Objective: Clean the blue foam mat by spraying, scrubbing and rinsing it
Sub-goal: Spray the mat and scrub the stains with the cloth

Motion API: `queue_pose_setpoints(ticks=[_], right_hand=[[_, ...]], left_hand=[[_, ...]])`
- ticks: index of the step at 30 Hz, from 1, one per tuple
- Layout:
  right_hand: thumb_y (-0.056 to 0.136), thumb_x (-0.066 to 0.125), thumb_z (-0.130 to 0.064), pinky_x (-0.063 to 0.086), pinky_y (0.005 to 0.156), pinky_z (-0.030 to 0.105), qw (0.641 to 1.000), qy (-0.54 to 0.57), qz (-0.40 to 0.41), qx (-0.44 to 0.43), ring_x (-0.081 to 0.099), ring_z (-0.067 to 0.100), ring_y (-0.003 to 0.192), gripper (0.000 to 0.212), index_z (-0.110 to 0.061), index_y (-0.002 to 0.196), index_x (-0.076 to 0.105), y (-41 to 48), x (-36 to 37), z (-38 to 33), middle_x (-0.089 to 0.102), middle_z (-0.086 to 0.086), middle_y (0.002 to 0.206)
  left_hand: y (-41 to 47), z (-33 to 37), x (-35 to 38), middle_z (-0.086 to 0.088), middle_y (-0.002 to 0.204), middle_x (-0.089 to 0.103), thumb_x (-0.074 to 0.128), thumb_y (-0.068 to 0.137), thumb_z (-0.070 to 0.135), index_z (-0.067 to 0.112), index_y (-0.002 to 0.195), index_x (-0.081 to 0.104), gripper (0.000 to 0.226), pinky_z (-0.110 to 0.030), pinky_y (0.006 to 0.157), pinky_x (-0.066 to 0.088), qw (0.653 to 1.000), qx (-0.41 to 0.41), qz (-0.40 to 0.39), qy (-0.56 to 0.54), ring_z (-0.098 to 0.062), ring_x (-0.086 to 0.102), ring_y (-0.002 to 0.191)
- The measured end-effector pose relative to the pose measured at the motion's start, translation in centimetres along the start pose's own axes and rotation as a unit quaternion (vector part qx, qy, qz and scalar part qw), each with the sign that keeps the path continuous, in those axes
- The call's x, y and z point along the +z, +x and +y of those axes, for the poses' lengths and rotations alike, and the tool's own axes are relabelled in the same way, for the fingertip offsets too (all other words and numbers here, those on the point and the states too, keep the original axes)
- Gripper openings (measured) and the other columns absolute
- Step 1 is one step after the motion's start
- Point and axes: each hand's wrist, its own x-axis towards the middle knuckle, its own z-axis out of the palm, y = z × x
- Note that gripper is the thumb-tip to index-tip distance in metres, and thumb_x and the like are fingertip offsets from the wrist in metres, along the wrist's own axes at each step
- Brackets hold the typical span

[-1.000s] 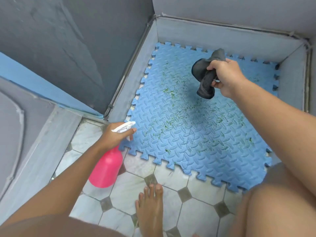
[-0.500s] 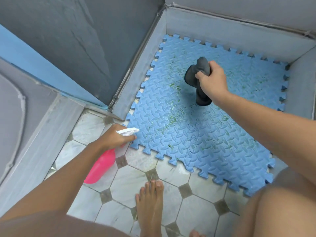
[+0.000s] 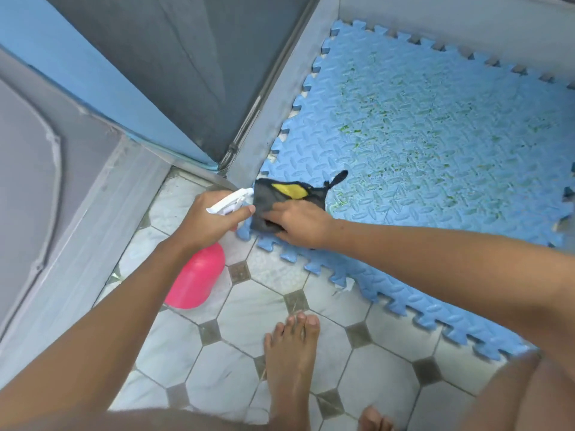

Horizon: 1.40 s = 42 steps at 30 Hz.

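While the left hand (image 3: 214, 217) grips the half-hidden spray bottle (image 3: 196, 276), the right hand (image 3: 298, 222) presses a cloth (image 3: 277, 200) flat.

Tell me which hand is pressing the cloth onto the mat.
The right hand: it lies flat on the dark cloth at the blue mat's near corner. The left hand grips the pink spray bottle instead.

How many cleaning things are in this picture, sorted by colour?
Blue: 1, the foam mat
Pink with a white nozzle: 1, the spray bottle, in the left hand
Dark grey with a yellow patch: 1, the cloth, pressed on the mat by the right hand
Total: 3
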Motion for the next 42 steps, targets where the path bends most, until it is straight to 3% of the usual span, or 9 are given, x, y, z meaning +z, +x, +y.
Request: queue_pose_setpoints(ticks=[4, 8, 13, 21, 25, 29, 34, 39, 42], right_hand=[[0.079, 0.070, -0.019, 0.056, 0.066, 0.037, 0.990, -0.003, -0.088, -0.107, 0.067, 0.029, 0.088, 0.044, -0.019, 0.122, 0.067, -4.8, 0.1, 1.1, 0.065, 0.004, 0.100], [0.088, 0.059, -0.027, 0.054, 0.079, 0.040, 0.993, 0.043, 0.046, 0.104, 0.065, 0.032, 0.095, 0.020, -0.021, 0.106, 0.064, -2.2, -4.3, 7.7, 0.066, 0.005, 0.104], [0.093, 0.063, -0.024, 0.047, 0.076, 0.037, 0.941, 0.071, 0.163, 0.287, 0.062, 0.034, 0.099, 0.020, -0.015, 0.111, 0.068, -0.2, -5.2, 8.1, 0.063, 0.011, 0.105], [0.086, 0.068, -0.013, 0.053, 0.074, 0.038, 0.996, 0.069, -0.054, -0.014, 0.065, 0.032, 0.092, 0.039, -0.020, 0.123, 0.072, -3.9, -0.4, -1.2, 0.063, 0.010, 0.103], [0.091, 0.061, -0.018, 0.052, 0.074, 0.039, 0.988, 0.055, 0.054, 0.130, 0.064, 0.032, 0.099, 0.032, -0.021, 0.122, 0.071, -0.1, -2.8, 2.7, 0.063, 0.009, 0.111], [0.093, 0.058, -0.016, 0.038, 0.065, 0.033, 0.943, 0.085, 0.150, 0.283, 0.062, 0.034, 0.087, 0.017, -0.009, 0.100, 0.071, 4.4, -3.6, 3.7, 0.060, 0.013, 0.099], [0.085, 0.064, -0.008, 0.046, 0.061, 0.041, 0.985, 0.092, 0.080, 0.120, 0.063, 0.038, 0.077, 0.025, -0.002, 0.108, 0.070, 3.3, 1.3, -3.2, 0.058, 0.018, 0.094], [0.090, 0.060, -0.010, 0.055, 0.071, 0.045, 0.986, 0.077, -0.120, -0.080, 0.064, 0.034, 0.087, 0.036, -0.016, 0.124, 0.069, -2.0, 2.2, -3.9, 0.059, 0.011, 0.104], [0.092, 0.060, -0.016, 0.054, 0.079, 0.040, 0.988, 0.074, -0.121, -0.060, 0.065, 0.030, 0.094, 0.034, -0.021, 0.124, 0.068, -2.1, -1.1, 0.0, 0.062, 0.008, 0.109]], left_hand=[[-0.2, -0.2, -0.1, -0.014, 0.067, 0.069, 0.077, 0.089, 0.027, 0.002, 0.092, 0.074, 0.025, -0.022, 0.052, 0.047, 1.000, 0.003, -0.009, -0.014, -0.013, 0.060, 0.056], [-0.2, -0.1, -0.5, -0.009, 0.073, 0.074, 0.074, 0.082, 0.037, 0.008, 0.101, 0.076, 0.035, -0.039, 0.055, 0.058, 0.998, -0.019, -0.011, -0.050, -0.031, 0.071, 0.074], [0.1, 1.1, 0.5, -0.010, 0.078, 0.074, 0.076, 0.089, 0.025, 0.013, 0.086, 0.075, 0.013, -0.041, 0.053, 0.060, 0.998, -0.023, -0.051, -0.030, -0.018, 0.068, 0.070], [1.6, 4.5, -0.1, -0.014, 0.097, 0.076, 0.077, 0.090, 0.020, 0.014, 0.082, 0.077, 0.010, -0.017, 0.053, 0.056, 0.996, 0.002, -0.050, -0.076, -0.015, 0.065, 0.080], [1.0, 2.2, -1.0, -0.011, 0.103, 0.076, 0.079, 0.088, 0.028, 0.017, 0.089, 0.080, 0.011, -0.052, 0.054, 0.063, 0.994, -0.061, -0.064, -0.070, -0.029, 0.072, 0.098], [-0.6, -0.3, -2.3, -0.006, 0.088, 0.077, 0.076, 0.089, 0.033, 0.024, 0.101, 0.079, 0.015, -0.047, 0.054, 0.063, 0.994, -0.084, -0.051, -0.052, -0.019, 0.070, 0.091], [-2.1, -2.0, -3.2, -0.004, 0.093, 0.079, 0.075, 0.092, 0.031, 0.028, 0.079, 0.079, 0.014, -0.022, 0.048, 0.053, 0.995, -0.087, -0.026, -0.032, -0.024, 0.072, 0.089], [-1.8, -0.6, -2.0, -0.001, 0.080, 0.076, 0.075, 0.090, 0.031, 0.033, 0.071, 0.077, 0.020, -0.019, 0.050, 0.053, 0.996, -0.070, -0.049, -0.024, -0.013, 0.066, 0.083], [-0.8, 1.1, -1.3, -0.003, 0.084, 0.076, 0.077, 0.089, 0.031, 0.022, 0.081, 0.079, 0.012, -0.034, 0.049, 0.060, 0.995, -0.068, -0.059, -0.048, -0.014, 0.064, 0.079]])
